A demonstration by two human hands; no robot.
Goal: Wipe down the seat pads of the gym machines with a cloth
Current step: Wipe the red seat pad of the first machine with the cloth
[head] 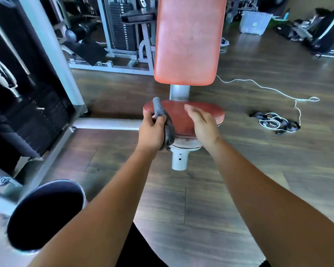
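Observation:
A red seat pad [181, 118] sits on a white post in the middle of the view, with a tall red back pad [188, 41] upright behind it. My left hand [152, 131] grips a bunched grey cloth [169, 128] at the seat's left edge; one end of the cloth sticks up above the fist. My right hand [202, 124] hovers flat over the right half of the seat, fingers together and extended, holding nothing.
A weight-stack machine with a white frame [52, 54] stands close on the left. A dark round roller pad [46, 214] is at lower left. A white cable and tangled straps [276, 122] lie on the wooden floor to the right. A clear plastic bin [255, 22] stands far back.

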